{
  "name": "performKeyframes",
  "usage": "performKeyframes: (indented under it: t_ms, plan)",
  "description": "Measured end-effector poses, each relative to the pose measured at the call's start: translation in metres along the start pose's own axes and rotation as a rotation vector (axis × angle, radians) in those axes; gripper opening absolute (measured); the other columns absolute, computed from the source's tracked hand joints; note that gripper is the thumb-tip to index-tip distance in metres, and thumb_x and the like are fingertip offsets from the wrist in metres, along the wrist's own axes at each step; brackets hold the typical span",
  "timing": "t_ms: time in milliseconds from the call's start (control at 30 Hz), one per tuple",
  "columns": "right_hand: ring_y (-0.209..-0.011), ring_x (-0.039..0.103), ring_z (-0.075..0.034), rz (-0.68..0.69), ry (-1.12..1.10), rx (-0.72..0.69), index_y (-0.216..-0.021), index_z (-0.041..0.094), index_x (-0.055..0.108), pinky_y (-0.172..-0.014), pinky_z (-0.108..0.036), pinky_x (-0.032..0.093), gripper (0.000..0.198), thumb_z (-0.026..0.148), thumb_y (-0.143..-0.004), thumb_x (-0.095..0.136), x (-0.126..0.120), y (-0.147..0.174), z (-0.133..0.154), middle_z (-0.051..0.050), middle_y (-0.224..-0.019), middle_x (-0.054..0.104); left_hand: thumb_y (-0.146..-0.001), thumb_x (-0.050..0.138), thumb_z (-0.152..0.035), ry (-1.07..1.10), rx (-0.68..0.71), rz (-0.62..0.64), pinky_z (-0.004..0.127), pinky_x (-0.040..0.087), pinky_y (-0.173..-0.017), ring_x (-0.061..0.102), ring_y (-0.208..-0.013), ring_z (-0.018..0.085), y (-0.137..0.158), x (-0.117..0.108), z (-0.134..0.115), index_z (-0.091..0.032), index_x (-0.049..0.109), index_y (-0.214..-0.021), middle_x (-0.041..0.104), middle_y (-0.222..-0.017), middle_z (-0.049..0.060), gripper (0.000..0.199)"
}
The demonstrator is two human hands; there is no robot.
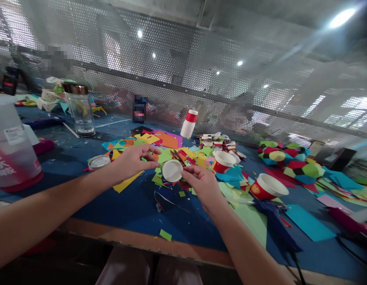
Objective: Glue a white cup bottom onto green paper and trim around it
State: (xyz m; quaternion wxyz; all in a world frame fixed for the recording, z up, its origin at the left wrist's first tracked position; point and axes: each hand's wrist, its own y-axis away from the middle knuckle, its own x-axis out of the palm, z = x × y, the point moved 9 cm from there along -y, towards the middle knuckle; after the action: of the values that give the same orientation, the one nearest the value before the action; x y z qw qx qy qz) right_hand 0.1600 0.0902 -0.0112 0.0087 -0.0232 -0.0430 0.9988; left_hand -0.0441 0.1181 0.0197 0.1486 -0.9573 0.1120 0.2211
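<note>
My right hand (pixel 200 183) is closed, thumb and fingers pinching the edge of a small round white paper cup bottom (pixel 172 171) with a shallow rim. To its left, my left hand (pixel 139 159) hovers over the paper scraps, its fingers curved and thumb apart. A bit of green shows between those fingers; I cannot tell whether it is touched or lies behind. Coloured paper pieces (pixel 169 140) are heaped just beyond both hands. A red-and-white paper cup (pixel 222 162) sits right behind my right hand, and another cut paper cup (pixel 268 187) stands farther right.
A blue glue gun (pixel 275 221) lies at right beside a blue paper sheet (pixel 310 222). Stacked cups (pixel 189 124) stand at the back. On the left are a glass jar (pixel 79 111) and a large plastic bottle (pixel 13 146). Colourful paper balls (pixel 303 170) rest far right.
</note>
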Motion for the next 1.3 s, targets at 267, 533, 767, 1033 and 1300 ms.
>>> performKeyframes:
  t_ms: [267, 533, 767, 1033, 1300]
  plan:
    - [-0.055, 0.065, -0.016, -0.018, 0.011, -0.016, -0.078, 0.017, 0.073, -0.058, -0.029, 0.054, 0.032, 0.042, -0.060, 0.082, -0.003, 0.000, 0.000, -0.001, -0.063, 0.071, -0.070, 0.073, -0.044, -0.009, 0.005, -0.009, 0.031, 0.051, -0.071, 0.068, -0.078, 0.020, 0.000, 0.000, 0.000, -0.019, 0.066, -0.109, 0.074, -0.085, 0.004, 0.047]
    - [-0.061, 0.068, -0.017, 0.003, 0.016, -0.026, -0.081, 0.018, 0.072, -0.062, -0.030, 0.057, 0.028, 0.038, -0.065, 0.080, -0.004, 0.003, 0.005, -0.003, -0.070, 0.073, -0.071, 0.073, -0.047, -0.009, 0.012, -0.001, 0.032, 0.051, -0.073, 0.069, -0.081, 0.022, 0.000, 0.002, 0.003, -0.020, 0.066, -0.109, 0.074, -0.087, 0.004, 0.047]
    - [-0.060, 0.066, -0.016, 0.055, 0.042, -0.041, -0.075, 0.018, 0.069, -0.058, -0.027, 0.055, 0.021, 0.034, -0.067, 0.079, 0.003, 0.009, 0.010, -0.001, -0.065, 0.069, -0.074, 0.070, -0.046, -0.100, 0.076, 0.049, 0.032, 0.050, -0.072, 0.067, -0.078, 0.021, 0.002, 0.009, -0.004, -0.019, 0.065, -0.114, 0.074, -0.085, 0.004, 0.048]
    - [-0.058, 0.065, -0.015, -0.017, 0.084, -0.040, -0.080, 0.017, 0.068, -0.059, -0.028, 0.054, 0.022, 0.036, -0.071, 0.074, -0.014, 0.007, 0.018, -0.001, -0.066, 0.068, -0.075, 0.070, -0.049, -0.037, 0.008, 0.021, 0.035, 0.052, -0.076, 0.068, -0.083, 0.023, -0.005, 0.008, 0.007, -0.018, 0.062, -0.118, 0.074, -0.090, 0.006, 0.054]
    - [-0.074, 0.073, -0.020, -0.483, 0.839, -0.752, -0.099, 0.025, 0.069, -0.071, -0.032, 0.058, 0.012, 0.024, -0.088, 0.064, -0.062, 0.136, 0.086, -0.004, -0.085, 0.076, -0.096, 0.056, -0.037, -0.228, 0.444, 0.234, 0.032, 0.051, -0.099, 0.067, -0.112, 0.022, 0.071, 0.026, -0.056, -0.034, 0.070, -0.112, 0.074, -0.116, -0.001, 0.021]
